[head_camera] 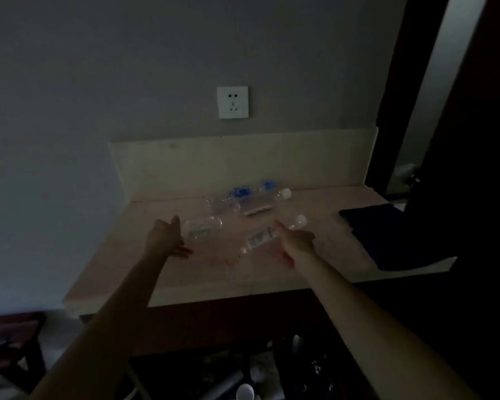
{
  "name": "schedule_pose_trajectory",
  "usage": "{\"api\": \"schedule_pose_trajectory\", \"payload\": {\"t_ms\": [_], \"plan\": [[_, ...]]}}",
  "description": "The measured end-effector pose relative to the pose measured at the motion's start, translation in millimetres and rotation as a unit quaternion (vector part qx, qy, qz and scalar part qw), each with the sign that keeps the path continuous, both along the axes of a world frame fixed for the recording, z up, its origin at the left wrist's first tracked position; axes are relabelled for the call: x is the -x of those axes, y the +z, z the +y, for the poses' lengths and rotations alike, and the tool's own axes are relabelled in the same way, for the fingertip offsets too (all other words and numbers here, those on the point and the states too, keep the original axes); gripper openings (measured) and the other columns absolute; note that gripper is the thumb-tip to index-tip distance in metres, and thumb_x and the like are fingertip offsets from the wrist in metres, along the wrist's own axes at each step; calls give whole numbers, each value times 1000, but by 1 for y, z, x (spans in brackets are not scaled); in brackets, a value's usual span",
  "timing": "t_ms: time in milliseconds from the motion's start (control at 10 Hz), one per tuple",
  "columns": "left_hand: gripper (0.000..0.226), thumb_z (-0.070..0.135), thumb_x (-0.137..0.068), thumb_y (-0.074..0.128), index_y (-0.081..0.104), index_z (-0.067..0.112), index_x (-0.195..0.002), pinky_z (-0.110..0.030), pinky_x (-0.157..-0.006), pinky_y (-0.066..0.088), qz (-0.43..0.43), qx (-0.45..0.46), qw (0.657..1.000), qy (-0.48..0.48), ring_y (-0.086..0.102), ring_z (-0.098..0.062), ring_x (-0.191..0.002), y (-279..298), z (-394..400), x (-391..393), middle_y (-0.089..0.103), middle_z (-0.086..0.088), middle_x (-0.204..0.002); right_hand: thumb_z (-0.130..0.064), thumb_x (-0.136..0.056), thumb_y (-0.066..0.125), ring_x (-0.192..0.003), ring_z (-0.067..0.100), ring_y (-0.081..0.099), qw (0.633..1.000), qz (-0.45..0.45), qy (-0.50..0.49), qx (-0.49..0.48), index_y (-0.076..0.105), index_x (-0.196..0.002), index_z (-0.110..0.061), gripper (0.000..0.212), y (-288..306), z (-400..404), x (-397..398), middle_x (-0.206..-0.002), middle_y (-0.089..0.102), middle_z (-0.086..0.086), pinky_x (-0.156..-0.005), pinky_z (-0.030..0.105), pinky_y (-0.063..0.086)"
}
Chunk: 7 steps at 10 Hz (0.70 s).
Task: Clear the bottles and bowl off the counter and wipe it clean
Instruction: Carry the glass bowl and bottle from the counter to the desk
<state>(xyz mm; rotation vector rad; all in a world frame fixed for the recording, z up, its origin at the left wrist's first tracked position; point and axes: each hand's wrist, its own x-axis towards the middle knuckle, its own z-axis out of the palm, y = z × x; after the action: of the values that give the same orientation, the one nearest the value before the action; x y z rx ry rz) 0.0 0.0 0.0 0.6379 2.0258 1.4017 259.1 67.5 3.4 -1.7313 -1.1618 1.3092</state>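
The scene is dim. Several clear plastic bottles lie on their sides on the light counter. My left hand is open beside the left bottle, fingers spread, touching or nearly touching it. My right hand reaches around the near bottle with a white cap; whether the fingers have closed on it is unclear. Two more bottles lie behind: a blue-labelled one and a white-capped one. No bowl shows.
A dark blue cloth lies on the counter's right part. A white wall socket sits above the backsplash. Below the counter edge is a dark bin with bottles and cups. A dark wooden stool stands at lower left.
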Motion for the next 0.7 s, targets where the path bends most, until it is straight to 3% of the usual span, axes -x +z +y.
{"api": "schedule_pose_trajectory", "payload": {"t_ms": [100,200,300,400,500,600,700], "plan": [[52,37,-98,39,46,-6,-126,-43,-58,62,87,61,994,-20,71,-37,-79,2,12,-3,64,-29,-110,-58,-71,73,-115,33,59,1000,-15,-14,-12,27,-134,-4,95,2,6,17,-136,50,18,-82,31,49],[44,21,-101,37,42,-7,-135,-38,-60,62,99,83,991,-27,68,-32,-79,0,17,-18,61,-26,-119,-52,-68,78,-111,31,59,1000,-10,-28,-2,26,-137,-9,97,0,13,36,-135,50,18,-77,32,50],[41,9,-100,37,39,-6,-137,-34,-54,59,62,72,995,-18,67,-30,-75,-4,20,-17,61,-25,-120,-52,-61,82,-107,31,59,1000,2,-27,14,29,-130,-11,97,-1,22,43,-130,53,17,-84,37,55],[27,3,-97,39,47,0,-123,-29,-46,56,41,50,998,-21,64,-25,-67,-6,18,-5,59,-22,-111,-61,-46,79,-100,29,63,1000,-6,18,4,34,-128,-10,107,-5,21,42,-118,61,12,-80,39,58],[10,5,-99,37,40,10,-106,-26,-42,52,29,32,999,-24,61,-23,-62,2,2,-11,58,-16,-95,-71,-41,70,-82,19,68,988,-51,51,-133,56,-112,-14,92,-11,13,36,-105,68,5,-64,33,61],[9,12,-101,37,42,7,-106,-27,-37,51,4,-4,1000,-4,62,-29,-61,2,-23,-8,56,-14,-80,-49,-63,78,-78,11,64,974,9,110,-198,61,-102,-17,53,-4,-16,29,-103,63,1,-48,14,46],[12,13,-102,38,42,1,-101,-28,-28,46,-7,-50,998,49,57,-30,-52,1,-74,-2,50,-19,-77,-22,-69,81,-75,18,69,956,141,149,-209,59,-84,-21,27,0,-51,40,-88,68,4,-54,26,51]]}}
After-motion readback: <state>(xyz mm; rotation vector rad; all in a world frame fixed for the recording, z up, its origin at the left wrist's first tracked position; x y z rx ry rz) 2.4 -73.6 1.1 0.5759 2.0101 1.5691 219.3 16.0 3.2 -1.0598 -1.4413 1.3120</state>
